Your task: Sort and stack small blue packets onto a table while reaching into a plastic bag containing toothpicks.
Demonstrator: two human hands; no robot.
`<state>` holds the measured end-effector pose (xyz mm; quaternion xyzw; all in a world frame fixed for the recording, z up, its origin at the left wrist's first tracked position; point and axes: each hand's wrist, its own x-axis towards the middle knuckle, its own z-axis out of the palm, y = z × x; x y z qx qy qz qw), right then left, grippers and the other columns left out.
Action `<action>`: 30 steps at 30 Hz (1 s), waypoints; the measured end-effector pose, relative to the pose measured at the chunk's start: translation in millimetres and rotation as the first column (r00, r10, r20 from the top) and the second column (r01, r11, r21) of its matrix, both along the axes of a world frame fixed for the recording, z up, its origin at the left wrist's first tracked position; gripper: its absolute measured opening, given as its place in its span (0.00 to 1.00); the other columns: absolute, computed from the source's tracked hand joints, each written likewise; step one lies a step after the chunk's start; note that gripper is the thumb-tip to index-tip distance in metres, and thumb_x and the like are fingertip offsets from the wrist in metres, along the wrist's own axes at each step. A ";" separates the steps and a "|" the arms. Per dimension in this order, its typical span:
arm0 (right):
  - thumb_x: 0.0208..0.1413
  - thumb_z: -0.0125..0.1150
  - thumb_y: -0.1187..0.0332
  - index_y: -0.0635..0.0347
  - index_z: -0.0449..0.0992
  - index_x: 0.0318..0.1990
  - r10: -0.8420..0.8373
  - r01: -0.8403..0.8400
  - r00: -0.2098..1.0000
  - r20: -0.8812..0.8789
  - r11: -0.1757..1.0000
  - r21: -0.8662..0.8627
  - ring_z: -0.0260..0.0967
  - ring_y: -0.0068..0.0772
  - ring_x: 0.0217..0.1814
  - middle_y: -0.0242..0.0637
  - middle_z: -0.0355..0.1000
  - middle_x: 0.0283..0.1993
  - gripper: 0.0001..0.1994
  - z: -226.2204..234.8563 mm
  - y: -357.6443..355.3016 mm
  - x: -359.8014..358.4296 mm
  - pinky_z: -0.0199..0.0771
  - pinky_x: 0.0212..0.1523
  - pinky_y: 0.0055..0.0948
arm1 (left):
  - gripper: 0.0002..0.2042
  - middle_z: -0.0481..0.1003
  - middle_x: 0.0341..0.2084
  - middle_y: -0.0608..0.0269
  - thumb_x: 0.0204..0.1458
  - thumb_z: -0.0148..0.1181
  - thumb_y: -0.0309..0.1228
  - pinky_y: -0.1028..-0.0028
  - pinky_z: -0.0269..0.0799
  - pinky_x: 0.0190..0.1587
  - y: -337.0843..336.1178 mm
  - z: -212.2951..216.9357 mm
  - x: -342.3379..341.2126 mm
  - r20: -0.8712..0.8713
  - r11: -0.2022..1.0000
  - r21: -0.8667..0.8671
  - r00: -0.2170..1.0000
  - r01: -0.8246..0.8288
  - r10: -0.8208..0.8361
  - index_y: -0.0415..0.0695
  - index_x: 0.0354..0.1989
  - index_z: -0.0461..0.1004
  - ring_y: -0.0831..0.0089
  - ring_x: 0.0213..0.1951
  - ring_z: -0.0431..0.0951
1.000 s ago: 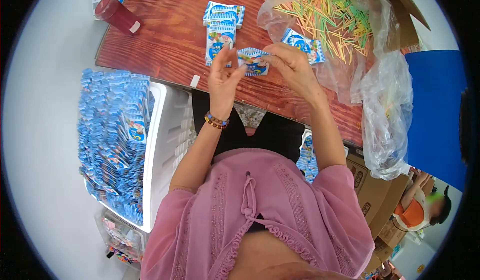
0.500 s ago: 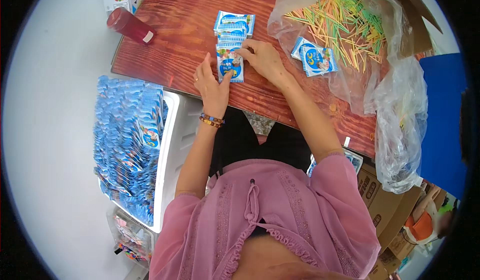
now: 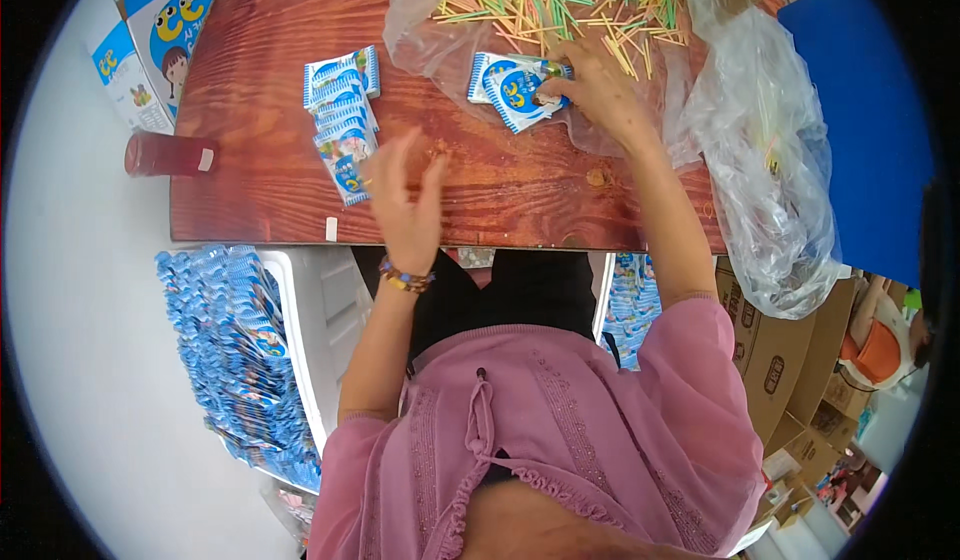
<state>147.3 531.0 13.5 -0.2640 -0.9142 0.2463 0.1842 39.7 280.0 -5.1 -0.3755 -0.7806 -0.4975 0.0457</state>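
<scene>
The left hand [image 3: 405,205] hangs over the wooden table [image 3: 260,175] with fingers loosely spread and holding nothing, just right of a fanned stack of blue-and-white sachets [image 3: 343,120] that runs toward the near table edge. The right hand [image 3: 592,88] reaches further in, its fingertips closed on a pair of blue-and-white sachets [image 3: 512,82] lying on a clear plastic bag [image 3: 440,30]; whether it pinches one sachet or both cannot be told. Bare wood lies between the two hands and along the near edge, giving room there, while the far right of the table is crowded by the bag and its heap of coloured sticks [image 3: 560,0], which the top of the view cuts off. A second, crumpled clear bag [image 3: 775,190] droops over the right table edge. A red capped bottle [image 3: 165,155] lies at the left edge, beside printed boxes [image 3: 165,15] partly cropped by the rim. Below the table to the left, a white tray [image 3: 300,340] holds a mass of blue sachets [image 3: 235,360]. Cardboard boxes [image 3: 765,350] stand at the right, and another person [image 3: 880,345] is only half visible beyond them.
</scene>
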 end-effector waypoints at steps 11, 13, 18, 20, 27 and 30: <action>0.50 0.60 0.68 0.60 0.74 0.39 -0.023 -0.008 0.986 -0.166 0.982 -0.188 0.70 0.41 0.37 0.41 0.71 0.32 0.10 -9.9 13.5 -1.4 0.67 0.40 0.33 | 0.22 0.72 0.44 0.52 0.48 0.64 0.31 0.63 0.65 0.51 82.6 -11.4 -7.0 0.312 0.981 -0.089 0.940 0.172 -0.137 0.40 0.51 0.69 0.57 0.46 0.70; 0.51 0.60 0.68 0.59 0.75 0.39 -0.022 0.009 0.989 -0.150 0.996 -0.086 0.70 0.42 0.35 0.41 0.71 0.31 0.09 -14.0 19.4 -1.4 0.68 0.40 0.33 | 0.22 0.73 0.43 0.52 0.48 0.64 0.32 0.63 0.64 0.52 87.8 -10.4 -6.2 0.267 0.974 -0.132 0.953 0.184 -0.144 0.40 0.52 0.69 0.58 0.48 0.70; 0.51 0.63 0.70 0.58 0.75 0.34 -0.095 -0.167 0.909 -0.406 0.809 -0.564 0.67 0.17 0.32 0.25 0.70 0.28 0.05 0.7 21.8 10.8 0.66 0.36 0.21 | 0.23 0.74 0.42 0.55 0.48 0.65 0.31 0.69 0.66 0.50 90.3 -7.5 -8.1 0.161 0.993 -0.065 0.983 0.103 -0.091 0.36 0.52 0.68 0.65 0.48 0.72; 0.51 0.63 0.71 0.58 0.74 0.34 -0.004 -0.295 0.898 -0.440 0.736 -0.610 0.65 0.13 0.33 0.23 0.69 0.29 0.05 11.7 19.7 13.6 0.64 0.36 0.18 | 0.20 0.74 0.43 0.59 0.50 0.63 0.28 0.76 0.70 0.44 90.3 8.6 -3.6 0.499 0.962 0.230 0.832 0.144 -0.244 0.35 0.51 0.68 0.75 0.45 0.73; 0.52 0.64 0.71 0.60 0.75 0.38 0.050 -0.461 0.849 -0.526 0.559 -0.690 0.65 0.12 0.35 0.26 0.72 0.33 0.07 5.4 -16.2 17.4 0.66 0.35 0.18 | 0.05 0.78 0.31 0.65 0.52 0.61 0.22 0.81 0.71 0.37 82.0 26.6 8.3 0.679 0.851 0.521 0.574 0.064 -0.459 0.36 0.37 0.78 0.83 0.32 0.75; 0.52 0.64 0.71 0.60 0.76 0.39 0.022 -0.459 0.857 -0.515 0.489 -0.742 0.67 0.13 0.37 0.28 0.74 0.35 0.08 4.0 -28.2 19.1 0.68 0.37 0.18 | 0.06 0.78 0.32 0.65 0.52 0.61 0.23 0.82 0.71 0.37 63.5 29.5 6.9 0.702 0.887 0.458 0.586 0.065 -0.405 0.36 0.37 0.77 0.83 0.33 0.75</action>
